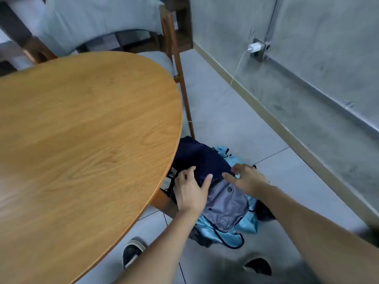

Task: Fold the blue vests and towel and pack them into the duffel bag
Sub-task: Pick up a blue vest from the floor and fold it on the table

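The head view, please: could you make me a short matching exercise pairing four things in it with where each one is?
Things:
1. Table
2. Charger
3. Navy cloth
4. Shoe

Places:
A. Plugged into the wall socket
B. On the floor pile, under both hands
C. Left half of the view, bare wooden top
D. On the floor tiles at the bottom, beside the left forearm

Pairs: 1-C, 2-A, 3-B, 4-D. The left hand grips the navy cloth; the right hand reaches it with spread fingers.
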Demonstrator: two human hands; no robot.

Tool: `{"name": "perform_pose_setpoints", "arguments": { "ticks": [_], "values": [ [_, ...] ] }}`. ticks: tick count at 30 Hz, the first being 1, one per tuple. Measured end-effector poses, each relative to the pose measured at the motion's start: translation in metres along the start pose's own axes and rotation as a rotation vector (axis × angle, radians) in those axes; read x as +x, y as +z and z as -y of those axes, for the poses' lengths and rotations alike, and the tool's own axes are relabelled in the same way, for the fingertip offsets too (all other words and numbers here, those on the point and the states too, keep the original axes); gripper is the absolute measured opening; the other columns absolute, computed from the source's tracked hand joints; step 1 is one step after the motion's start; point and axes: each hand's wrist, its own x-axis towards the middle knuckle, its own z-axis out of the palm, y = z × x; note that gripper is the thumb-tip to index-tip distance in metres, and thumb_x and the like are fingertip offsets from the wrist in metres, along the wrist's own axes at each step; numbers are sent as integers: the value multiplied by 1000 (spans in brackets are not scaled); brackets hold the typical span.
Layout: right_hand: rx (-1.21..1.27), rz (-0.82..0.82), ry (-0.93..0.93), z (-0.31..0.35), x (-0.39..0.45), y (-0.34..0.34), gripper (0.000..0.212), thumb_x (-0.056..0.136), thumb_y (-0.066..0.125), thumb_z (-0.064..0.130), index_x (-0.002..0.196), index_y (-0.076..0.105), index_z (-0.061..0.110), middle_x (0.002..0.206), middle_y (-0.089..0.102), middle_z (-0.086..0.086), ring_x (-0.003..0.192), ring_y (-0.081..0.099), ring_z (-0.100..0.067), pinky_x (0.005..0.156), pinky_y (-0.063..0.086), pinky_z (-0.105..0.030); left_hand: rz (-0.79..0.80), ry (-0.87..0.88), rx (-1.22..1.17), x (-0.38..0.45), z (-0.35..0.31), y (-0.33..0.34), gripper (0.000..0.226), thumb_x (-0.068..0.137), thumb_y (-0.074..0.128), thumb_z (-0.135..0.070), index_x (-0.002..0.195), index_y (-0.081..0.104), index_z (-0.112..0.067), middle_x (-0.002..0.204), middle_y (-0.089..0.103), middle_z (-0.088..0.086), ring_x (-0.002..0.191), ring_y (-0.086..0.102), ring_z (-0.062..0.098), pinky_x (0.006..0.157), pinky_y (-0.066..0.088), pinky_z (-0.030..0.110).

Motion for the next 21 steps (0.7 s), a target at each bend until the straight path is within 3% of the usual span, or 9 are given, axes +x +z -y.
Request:
{"name": "perform_pose_setpoints", "arguments": {
  "ticks": [6, 11, 14, 16, 18, 21],
  "values": [
    [126, 3, 144, -16, 79, 53, 80, 86, 42, 80, 142, 45, 23, 140, 49, -5, 126, 52, -31, 100, 47, -46, 40, -115, 225, 44, 21, 64, 76, 90, 32, -81, 141, 50, -28, 145, 44, 12, 123, 50, 35, 99, 42, 49],
    [298, -2, 179, -25, 114, 85, 83, 82, 45, 83, 133, 47, 18, 129, 60, -8, 113, 60, -32, 93, 51, -45, 58, -103, 345, 55, 32, 100, 76, 91, 27, -81, 136, 50, -24, 135, 50, 16, 111, 58, 35, 90, 48, 47],
    [304, -43, 162, -28, 122, 91, 80, 80, 51, 82, 128, 48, 19, 122, 65, -5, 109, 62, -32, 86, 50, -41, 6, -30, 295, 53, 35, 108, 69, 88, 46, -78, 124, 58, -20, 118, 57, 14, 89, 63, 36, 75, 51, 44],
    [319, -54, 143, -29, 122, 93, 82, 75, 56, 84, 122, 49, 18, 115, 66, -4, 103, 63, -32, 83, 52, -42, 70, -50, 105, 50, 37, 111, 65, 83, 65, -69, 122, 58, -18, 118, 50, 10, 87, 63, 34, 71, 51, 41],
    [330, -63, 119, -28, 118, 92, 86, 69, 58, 88, 117, 50, 17, 107, 68, -5, 98, 64, -32, 81, 54, -44, 178, -98, -69, 48, 38, 112, 68, 74, 83, -54, 124, 57, -16, 121, 44, 6, 96, 59, 28, 79, 50, 39],
    [323, -116, 56, -24, 113, 86, 88, 61, 60, 91, 110, 50, 18, 99, 69, -4, 96, 65, -32, 78, 55, -43, 159, -111, -177, 46, 39, 110, 74, 62, 95, -35, 123, 61, -9, 121, 45, 6, 106, 54, 24, 88, 44, 27]
  ]
}}
